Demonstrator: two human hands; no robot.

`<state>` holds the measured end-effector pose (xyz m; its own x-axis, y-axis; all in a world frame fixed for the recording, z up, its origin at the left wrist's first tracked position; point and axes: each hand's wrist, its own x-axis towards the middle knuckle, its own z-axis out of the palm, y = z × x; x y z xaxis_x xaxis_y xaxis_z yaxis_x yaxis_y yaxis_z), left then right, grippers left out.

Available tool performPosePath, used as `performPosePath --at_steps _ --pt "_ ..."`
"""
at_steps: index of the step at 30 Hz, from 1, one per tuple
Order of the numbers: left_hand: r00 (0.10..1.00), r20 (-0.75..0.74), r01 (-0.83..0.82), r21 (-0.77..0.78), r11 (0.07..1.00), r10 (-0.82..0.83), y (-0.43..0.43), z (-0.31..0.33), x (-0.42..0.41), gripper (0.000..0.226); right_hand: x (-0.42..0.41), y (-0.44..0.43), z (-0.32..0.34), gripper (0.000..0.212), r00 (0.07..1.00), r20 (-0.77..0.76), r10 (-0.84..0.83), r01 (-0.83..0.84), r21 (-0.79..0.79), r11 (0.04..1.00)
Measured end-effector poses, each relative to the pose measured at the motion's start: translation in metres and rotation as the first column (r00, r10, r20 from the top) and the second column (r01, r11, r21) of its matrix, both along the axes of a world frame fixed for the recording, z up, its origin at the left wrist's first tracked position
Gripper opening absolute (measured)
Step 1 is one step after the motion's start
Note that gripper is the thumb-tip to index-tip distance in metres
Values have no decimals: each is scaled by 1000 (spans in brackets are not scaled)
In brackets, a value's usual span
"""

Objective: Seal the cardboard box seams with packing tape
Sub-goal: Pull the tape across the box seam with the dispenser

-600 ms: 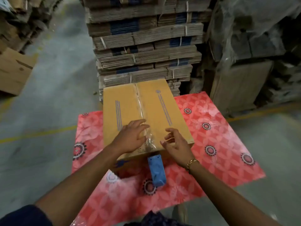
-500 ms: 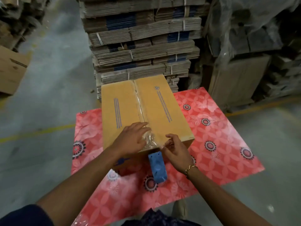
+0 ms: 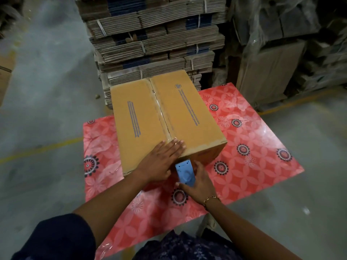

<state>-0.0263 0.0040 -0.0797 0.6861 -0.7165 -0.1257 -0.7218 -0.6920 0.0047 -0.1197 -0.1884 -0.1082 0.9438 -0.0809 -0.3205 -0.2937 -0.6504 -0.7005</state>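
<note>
A closed brown cardboard box [image 3: 187, 117] stands on a table under a red flowered cloth [image 3: 247, 147]. Clear tape [image 3: 160, 111] runs along its middle top seam, from the far edge to the near edge. My left hand [image 3: 161, 162] lies flat, fingers spread, on the near end of the seam at the box's front edge. My right hand [image 3: 199, 184] grips a blue tape dispenser [image 3: 185, 172] held against the box's near side, just below that edge. Whether tape still joins the dispenser to the box is hidden.
Tall stacks of strapped flat cartons [image 3: 155, 40] rise right behind the table. Plastic-wrapped cartons [image 3: 277, 53] stand at the back right. Part of another box [image 3: 5, 76] shows at the left edge. Grey floor with a yellow line [image 3: 37, 151] surrounds the table.
My left hand has flattened over the seam's near end, covering the crumpled tape seen before. My right hand has dropped from the box edge and closed on the blue dispenser.
</note>
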Motion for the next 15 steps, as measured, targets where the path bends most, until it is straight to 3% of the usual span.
performPosePath --at_steps 3,7,15 --pt "1000 6 -3 -12 1000 3 1 -4 2 99 3 7 -4 119 997 -71 -30 32 28 999" --pt "999 42 0 -32 999 2 2 -7 5 93 -2 15 -2 89 999 -28 -31 33 91 995" --pt "998 53 -23 -32 999 24 1 -12 16 91 -9 8 26 86 999 36 -38 40 -48 998"
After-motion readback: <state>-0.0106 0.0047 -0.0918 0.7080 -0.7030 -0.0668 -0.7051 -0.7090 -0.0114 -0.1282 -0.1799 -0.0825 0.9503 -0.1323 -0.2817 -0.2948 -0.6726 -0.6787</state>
